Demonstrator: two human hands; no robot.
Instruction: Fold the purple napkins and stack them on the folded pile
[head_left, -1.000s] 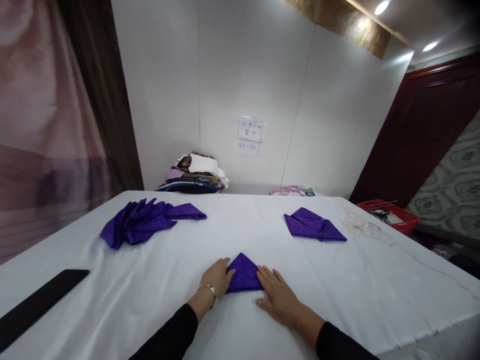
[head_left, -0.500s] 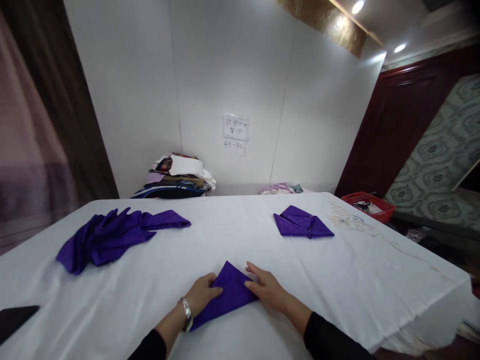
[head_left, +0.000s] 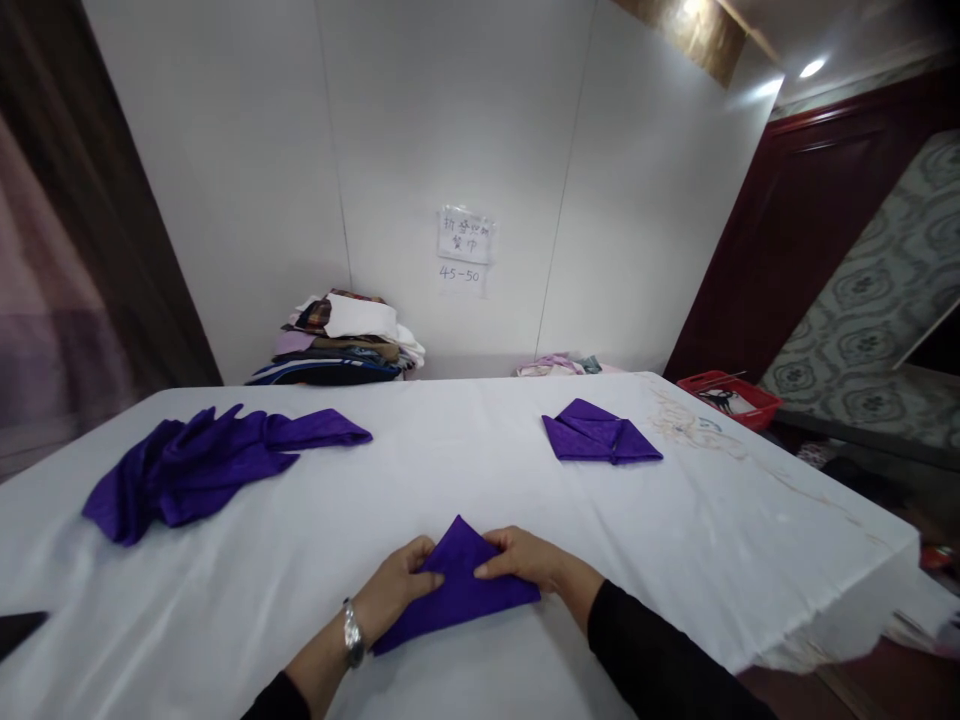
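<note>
White table [head_left: 675, 560]: loose purple pile [head_left: 202, 465] left, folded napkin [head_left: 600, 438] right.

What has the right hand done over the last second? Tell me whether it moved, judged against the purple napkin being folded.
Yes. The right hand has moved from the table beside the folded purple cloth napkin up onto its peak.

The folded napkin [head_left: 459, 590] is deep purple, as are the folded one [head_left: 600, 438] and the loose heap [head_left: 202, 465]. The worktop [head_left: 480, 480] cloth is white, with a faint, perhaps embroidered, pattern [head_left: 694, 425]; the basket [head_left: 724, 397] is red.
</note>
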